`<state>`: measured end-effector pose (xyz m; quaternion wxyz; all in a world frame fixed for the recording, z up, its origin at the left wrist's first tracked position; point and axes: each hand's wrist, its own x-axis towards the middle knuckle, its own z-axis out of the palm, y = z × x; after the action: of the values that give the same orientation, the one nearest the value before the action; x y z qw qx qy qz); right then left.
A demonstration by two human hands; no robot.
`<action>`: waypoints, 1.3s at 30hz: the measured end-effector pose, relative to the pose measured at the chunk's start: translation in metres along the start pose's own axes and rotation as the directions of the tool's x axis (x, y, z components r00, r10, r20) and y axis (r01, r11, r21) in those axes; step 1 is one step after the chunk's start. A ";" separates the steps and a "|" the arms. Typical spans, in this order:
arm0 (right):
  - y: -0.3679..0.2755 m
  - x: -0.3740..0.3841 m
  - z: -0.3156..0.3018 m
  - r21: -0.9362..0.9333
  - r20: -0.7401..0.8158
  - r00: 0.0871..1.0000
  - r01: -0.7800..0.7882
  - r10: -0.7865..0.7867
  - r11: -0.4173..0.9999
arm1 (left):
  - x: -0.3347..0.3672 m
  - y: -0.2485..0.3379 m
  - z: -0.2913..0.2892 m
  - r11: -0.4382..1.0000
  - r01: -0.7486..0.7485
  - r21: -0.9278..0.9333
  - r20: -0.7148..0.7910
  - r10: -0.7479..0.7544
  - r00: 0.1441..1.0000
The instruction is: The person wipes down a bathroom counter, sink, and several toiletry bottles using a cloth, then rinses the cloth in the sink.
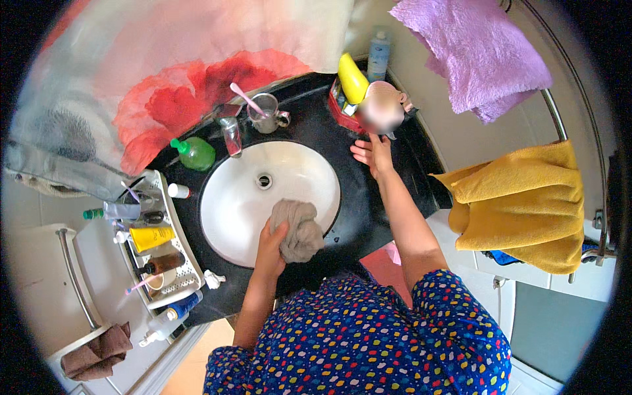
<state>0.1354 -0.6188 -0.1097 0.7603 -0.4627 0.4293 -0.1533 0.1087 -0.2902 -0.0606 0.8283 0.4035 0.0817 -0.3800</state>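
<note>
My left hand (268,249) grips a bunched grey cloth (297,230) above the near rim of the white oval sink (220,227). My right hand (374,155) reaches over the black counter at the back right, fingers stretched out and apart. It is just below a round pale pink item (382,105), partly blurred; whether the fingertips touch it I cannot tell. That item sits by a red basket (342,113) holding a yellow bottle (353,78) and other small things. A blue spray can (378,56) stands behind them.
Behind the sink are a tap (232,138), a clear mug (263,113) with a pink toothbrush, and a green pump bottle (195,154). A white rack (187,263) of tubes and bottles lines the left. Purple (490,56) and mustard towels (526,204) hang right.
</note>
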 end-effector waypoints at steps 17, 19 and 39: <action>-0.020 0.094 -0.058 -0.784 -0.251 0.760 0.203 -0.600 0.586 | -0.038 -0.020 -0.022 0.995 -0.053 0.079 -0.259 0.072 0.963; -0.025 0.110 -0.102 -0.819 -0.144 0.693 0.318 -0.706 0.479 | -0.032 -0.019 -0.011 0.997 -0.002 0.082 -0.231 0.021 0.973; 0.073 -0.124 0.076 -0.400 0.712 0.586 0.792 -0.387 0.461 | -0.114 -0.020 -0.052 0.965 -0.076 0.253 -0.298 0.152 0.942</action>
<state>0.1112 -0.4588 -0.0915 0.5059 -0.8543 0.0282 -0.1157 0.0242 -0.1962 -0.0565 0.7710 0.5593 0.1432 -0.2689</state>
